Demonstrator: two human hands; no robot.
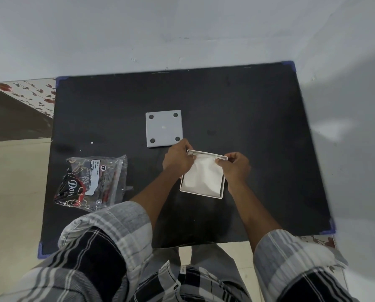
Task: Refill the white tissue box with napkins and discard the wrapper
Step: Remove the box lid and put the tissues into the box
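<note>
Fingertips of both hands pinch the far edge of the white napkins (pixel 203 175) where they meet the far rim of the white tissue box (pixel 222 188). The left hand (pixel 178 158) grips at the box's far left corner, the right hand (pixel 234 164) at its far right corner, each with fingers pressed together on the paper. The box sits open, without its cover, near the middle of the black table (pixel 258 127), and the napkins fill it almost wall to wall, lying slightly creased.

Just beyond the left hand, touching or nearly touching its knuckles, lies a grey square panel (pixel 164 128) with four dark round pads at its corners, flat on the table. To the left, well apart from the box, the wrapper (pixel 90 182) lies crumpled by the near left edge of the table; it is clear plastic with black and red print, a white label whose small text is too fine to read, and script letters that read "Dov".

The table's far half and whole right side are bare, leaving wide room around the box. Blue corner guards (pixel 291 65) cap the table's corners. Checked sleeves (pixel 108 236) cover both forearms near the camera.
</note>
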